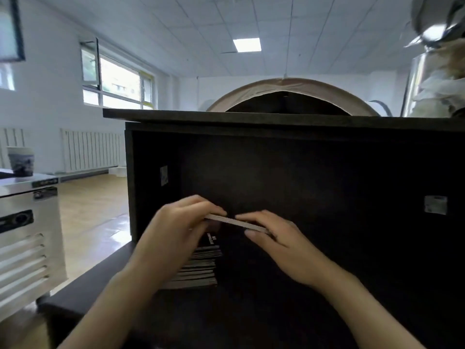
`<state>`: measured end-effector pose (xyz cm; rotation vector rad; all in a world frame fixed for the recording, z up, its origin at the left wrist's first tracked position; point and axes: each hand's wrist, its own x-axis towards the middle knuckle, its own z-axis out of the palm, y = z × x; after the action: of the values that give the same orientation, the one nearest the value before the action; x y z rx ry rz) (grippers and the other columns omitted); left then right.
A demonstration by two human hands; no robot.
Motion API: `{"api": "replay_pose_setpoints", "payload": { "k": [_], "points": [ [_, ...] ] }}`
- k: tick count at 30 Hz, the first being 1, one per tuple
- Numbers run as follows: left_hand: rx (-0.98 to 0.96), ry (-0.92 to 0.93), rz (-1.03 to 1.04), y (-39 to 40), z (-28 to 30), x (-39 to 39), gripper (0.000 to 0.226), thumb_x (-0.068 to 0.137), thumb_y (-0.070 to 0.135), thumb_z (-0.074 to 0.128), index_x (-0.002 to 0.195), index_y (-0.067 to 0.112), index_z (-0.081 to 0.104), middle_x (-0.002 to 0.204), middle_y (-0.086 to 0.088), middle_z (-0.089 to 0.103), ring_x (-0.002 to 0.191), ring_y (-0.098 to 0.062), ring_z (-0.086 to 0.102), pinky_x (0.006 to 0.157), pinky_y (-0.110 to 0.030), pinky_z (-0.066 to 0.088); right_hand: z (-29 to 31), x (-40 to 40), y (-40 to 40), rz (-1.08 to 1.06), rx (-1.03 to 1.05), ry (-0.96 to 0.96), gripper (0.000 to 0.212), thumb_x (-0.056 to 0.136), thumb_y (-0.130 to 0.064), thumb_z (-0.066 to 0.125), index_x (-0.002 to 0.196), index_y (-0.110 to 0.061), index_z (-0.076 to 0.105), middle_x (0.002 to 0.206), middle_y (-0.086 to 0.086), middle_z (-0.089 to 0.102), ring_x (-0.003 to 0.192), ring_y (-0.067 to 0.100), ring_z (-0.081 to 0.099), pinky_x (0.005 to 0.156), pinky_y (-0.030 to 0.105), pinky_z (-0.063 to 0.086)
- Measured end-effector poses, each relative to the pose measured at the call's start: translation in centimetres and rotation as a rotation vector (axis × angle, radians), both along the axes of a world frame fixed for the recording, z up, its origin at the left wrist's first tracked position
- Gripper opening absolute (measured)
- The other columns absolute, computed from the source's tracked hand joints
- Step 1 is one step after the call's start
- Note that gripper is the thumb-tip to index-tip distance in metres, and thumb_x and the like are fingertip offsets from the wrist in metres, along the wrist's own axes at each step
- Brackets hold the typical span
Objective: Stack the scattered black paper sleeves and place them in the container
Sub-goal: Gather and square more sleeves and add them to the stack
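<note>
A thin bundle of black paper sleeves point(236, 222), its pale edge showing, is held level between 2 hands inside a dark open cabinet point(302, 177). The left hand point(176, 227) pinches the bundle's left end, fingers on top and thumb beneath. The right hand point(276, 238) grips the right end, fingers laid over the top and thumb along the near edge. Just below the bundle, near the left hand, a taller stack of sleeves point(201, 268) stands on the cabinet's dark floor. To the left stands a steel counter unit point(27, 238) with a paper cup point(21, 161) on top. Farther off are a wooden floor point(93, 197), white radiators point(90, 149) and a window point(113, 79).
</note>
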<state>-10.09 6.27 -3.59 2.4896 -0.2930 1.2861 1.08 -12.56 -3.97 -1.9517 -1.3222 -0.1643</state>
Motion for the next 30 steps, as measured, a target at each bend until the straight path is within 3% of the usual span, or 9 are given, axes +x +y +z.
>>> {"api": "replay_pose_setpoints", "payload": {
  "k": [4, 8, 10, 12, 14, 16, 19, 25, 30],
  "points": [
    [-0.005, 0.059, 0.139, 5.9, -0.9, -1.7, 0.026, 0.087, 0.014, 0.063, 0.104, 0.032, 0.07, 0.101, 0.024, 0.063, 0.093, 0.008, 0.059, 0.082, -0.01, 0.047, -0.6, 0.4, 6.9, 0.005, -0.102, -0.111, 0.037, 0.099, -0.04, 0.04, 0.135, -0.033, 0.047, 0.121, -0.012, 0.045, 0.117, 0.002, 0.039, 0.101, 0.019, 0.033],
    [-0.066, 0.363, 0.187, 9.4, -7.1, -1.7, 0.046, 0.084, 0.075, 0.028, 0.111, 0.054, 0.059, 0.127, 0.031, 0.048, 0.125, 0.011, 0.042, 0.106, -0.021, 0.037, -6.2, 0.7, 10.1, 0.006, -0.262, 0.068, 0.072, 0.085, -0.068, 0.041, 0.148, -0.034, 0.029, 0.152, -0.018, 0.019, 0.142, 0.005, 0.017, 0.118, 0.033, 0.022],
    [-0.358, 0.305, 0.095, 9.4, -8.8, -1.0, 0.036, 0.09, 0.055, 0.033, 0.101, 0.053, 0.068, 0.133, 0.027, 0.046, 0.125, 0.018, 0.038, 0.107, -0.019, 0.033, -7.3, 0.6, 10.7, 0.03, -0.109, 0.277, 0.078, 0.079, -0.075, 0.038, 0.145, -0.035, 0.035, 0.153, -0.023, 0.015, 0.142, 0.001, 0.015, 0.119, 0.031, 0.02],
    [-0.587, 0.191, 0.036, 8.8, -9.1, 0.0, 0.027, 0.089, 0.036, 0.048, 0.091, 0.048, 0.073, 0.128, 0.019, 0.053, 0.115, 0.014, 0.049, 0.101, -0.023, 0.039, -7.2, 0.6, 11.1, 0.014, -0.004, 0.376, 0.056, 0.091, -0.059, 0.041, 0.14, -0.033, 0.045, 0.151, -0.022, 0.022, 0.139, -0.001, 0.022, 0.117, 0.027, 0.02],
    [-0.753, 0.136, 0.038, 8.2, -8.9, 0.6, 0.009, 0.082, 0.042, 0.067, 0.09, 0.046, 0.071, 0.119, 0.012, 0.059, 0.112, 0.001, 0.055, 0.1, -0.033, 0.044, -6.7, 0.3, 11.4, -0.043, 0.085, 0.411, 0.038, 0.098, -0.037, 0.045, 0.134, -0.027, 0.053, 0.142, -0.018, 0.035, 0.132, -0.003, 0.031, 0.108, 0.012, 0.025],
    [-1.0, 0.124, 0.014, 8.2, -8.7, 1.0, 0.024, 0.077, 0.034, 0.076, 0.098, 0.041, 0.066, 0.112, 0.004, 0.063, 0.109, -0.016, 0.06, 0.094, -0.037, 0.047, -6.6, 0.0, 11.6, -0.084, 0.184, 0.508, 0.03, 0.099, -0.026, 0.048, 0.125, -0.024, 0.062, 0.131, -0.018, 0.046, 0.123, -0.003, 0.042, 0.095, 0.006, 0.032],
    [-1.337, 0.324, -0.034, 9.1, -9.1, 1.6, 0.05, 0.074, 0.023, 0.077, 0.121, 0.024, 0.059, 0.114, -0.009, 0.066, 0.104, -0.028, 0.064, 0.096, -0.044, 0.049, -6.4, 0.0, 11.9, -0.136, 0.287, 0.682, 0.026, 0.096, -0.023, 0.053, 0.119, -0.03, 0.064, 0.126, -0.013, 0.055, 0.119, 0.005, 0.052, 0.1, 0.022, 0.044],
    [-1.35, 0.472, -0.02, 9.3, -8.4, 2.0, 0.04, 0.084, 0.024, 0.065, 0.122, 0.033, 0.056, 0.113, -0.012, 0.065, 0.101, -0.032, 0.064, 0.089, -0.043, 0.052, -5.9, -0.5, 12.8, -0.335, 0.179, 0.6, 0.044, 0.095, -0.034, 0.05, 0.139, -0.027, 0.044, 0.145, -0.008, 0.036, 0.131, 0.013, 0.039, 0.108, 0.034, 0.039],
    [-1.371, 0.413, 0.011, 8.3, -8.1, 2.2, 0.028, 0.086, 0.022, 0.062, 0.113, 0.025, 0.058, 0.106, -0.014, 0.065, 0.095, -0.031, 0.063, 0.071, -0.035, 0.05, -5.6, -1.0, 13.5, -0.451, 0.188, 0.613, 0.04, 0.094, -0.032, 0.053, 0.132, -0.023, 0.047, 0.137, -0.004, 0.035, 0.109, 0.009, 0.047, 0.09, 0.025, 0.046]
  ]
}}
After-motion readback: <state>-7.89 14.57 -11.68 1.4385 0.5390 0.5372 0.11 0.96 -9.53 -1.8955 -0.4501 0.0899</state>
